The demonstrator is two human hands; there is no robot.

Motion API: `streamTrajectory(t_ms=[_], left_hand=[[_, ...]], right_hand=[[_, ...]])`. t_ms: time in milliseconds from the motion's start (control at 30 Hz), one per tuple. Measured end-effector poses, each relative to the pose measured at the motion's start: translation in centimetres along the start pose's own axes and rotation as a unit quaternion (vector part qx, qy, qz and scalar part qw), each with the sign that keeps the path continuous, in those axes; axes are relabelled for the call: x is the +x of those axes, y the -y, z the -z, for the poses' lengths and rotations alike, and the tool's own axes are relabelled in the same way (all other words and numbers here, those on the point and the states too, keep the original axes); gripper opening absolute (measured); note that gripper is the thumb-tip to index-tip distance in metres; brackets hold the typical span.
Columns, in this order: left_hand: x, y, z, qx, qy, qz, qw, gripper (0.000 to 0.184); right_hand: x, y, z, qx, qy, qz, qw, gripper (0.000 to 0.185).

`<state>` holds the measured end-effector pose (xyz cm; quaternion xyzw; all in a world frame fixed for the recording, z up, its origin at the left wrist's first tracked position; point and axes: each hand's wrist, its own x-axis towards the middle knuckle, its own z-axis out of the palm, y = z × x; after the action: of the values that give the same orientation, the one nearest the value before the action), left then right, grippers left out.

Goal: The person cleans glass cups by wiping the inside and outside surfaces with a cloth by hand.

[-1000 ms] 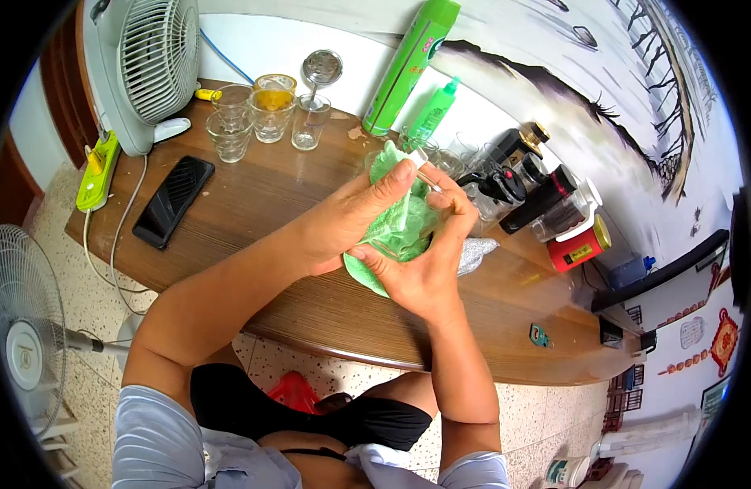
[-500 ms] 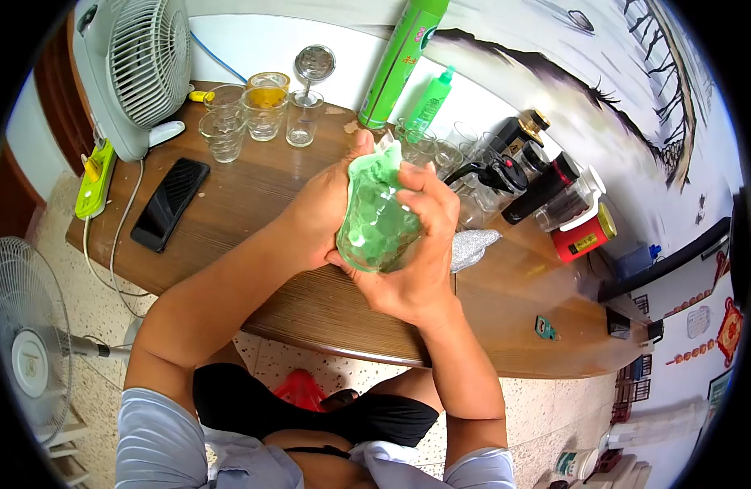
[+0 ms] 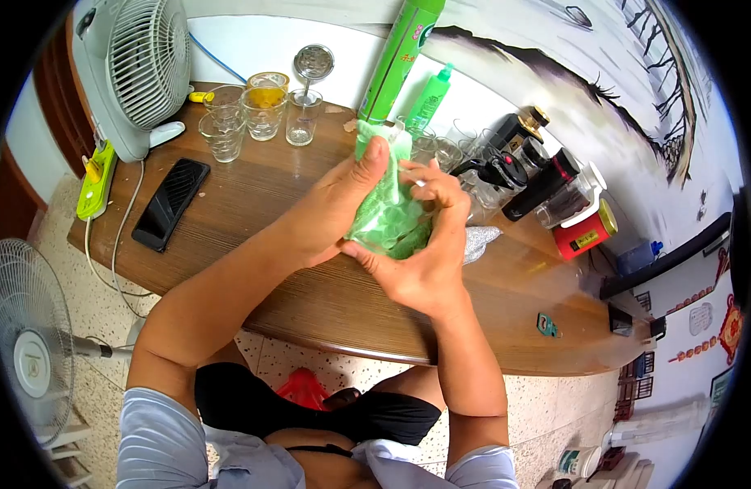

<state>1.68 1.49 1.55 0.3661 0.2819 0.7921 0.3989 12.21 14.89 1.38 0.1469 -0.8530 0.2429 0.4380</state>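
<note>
Between my hands, above the wooden table, is a clear glass vessel [image 3: 384,218] with a green cloth [image 3: 384,138] stuffed inside and rising out of its top. My left hand [image 3: 335,204] grips its left side, the thumb pressed on the cloth near the rim. The fingers of my right hand [image 3: 428,253] curl round the right side and base. Behind the vessel stand a green spray can [image 3: 398,61] and a green bottle [image 3: 430,99]. A silvery cloth [image 3: 478,243] lies on the table just right of my right hand.
On the table [image 3: 310,314] are several glasses [image 3: 265,114], a strainer [image 3: 314,63], a black phone [image 3: 170,204], a glass teapot [image 3: 494,173], a black flask [image 3: 541,184], a red tin [image 3: 586,236] and a small green object [image 3: 546,324]. A fan [image 3: 143,77] stands at the back left.
The vessel has been turned in my hands, first tipped toward me and then back upright. My left thumb has come over the cloth again, and my right fingers have shifted along the side.
</note>
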Motion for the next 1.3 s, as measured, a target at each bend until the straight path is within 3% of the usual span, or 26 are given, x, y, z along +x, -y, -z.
streamTrajectory(t_ms=[200,300,433,567,667,767,933,1100,1200,1267,1300], left_hand=[[0.6,0.3,0.9,-0.058,0.001,0.048,0.997,0.074],[0.4,0.4,1.2,-0.003,0.004,0.057,0.998,0.076],[0.4,0.2,0.3,0.06,-0.023,0.048,0.997,0.07],[0.3,0.2,-0.2,0.021,-0.003,0.074,0.997,0.072],[0.2,0.6,-0.6,-0.014,-0.046,0.069,0.996,0.072],[0.6,0.8,0.6,-0.054,0.006,0.044,0.998,0.073],[0.4,-0.3,0.4,-0.083,0.011,0.031,0.996,0.072],[0.5,0.3,0.4,-0.095,0.043,0.026,0.994,0.073],[0.3,0.4,0.5,0.02,0.061,0.033,0.997,0.077],[0.0,0.3,0.0,0.123,0.047,0.003,0.991,0.07],[-0.2,0.3,0.0,0.184,0.044,-0.002,0.982,0.069]], right_hand=[[0.3,1.0,0.1,-0.043,-0.008,0.042,0.998,0.095],[0.3,0.7,0.2,-0.069,-0.024,0.036,0.997,0.096],[0.1,0.3,0.0,-0.068,-0.063,-0.003,0.996,0.096],[-0.3,0.8,0.0,0.056,-0.081,-0.139,0.985,0.095],[-0.3,0.5,-0.1,0.122,-0.068,-0.118,0.983,0.092],[0.1,0.6,0.0,0.061,-0.006,-0.034,0.998,0.09],[0.6,1.0,0.3,0.022,0.04,0.062,0.997,0.088],[0.5,1.1,0.6,-0.043,0.021,0.058,0.997,0.091],[0.5,1.0,0.9,-0.063,-0.012,0.029,0.998,0.089],[0.4,0.6,1.3,-0.059,-0.03,0.011,0.998,0.089],[0.5,0.7,1.1,-0.04,-0.053,0.003,0.998,0.08]])
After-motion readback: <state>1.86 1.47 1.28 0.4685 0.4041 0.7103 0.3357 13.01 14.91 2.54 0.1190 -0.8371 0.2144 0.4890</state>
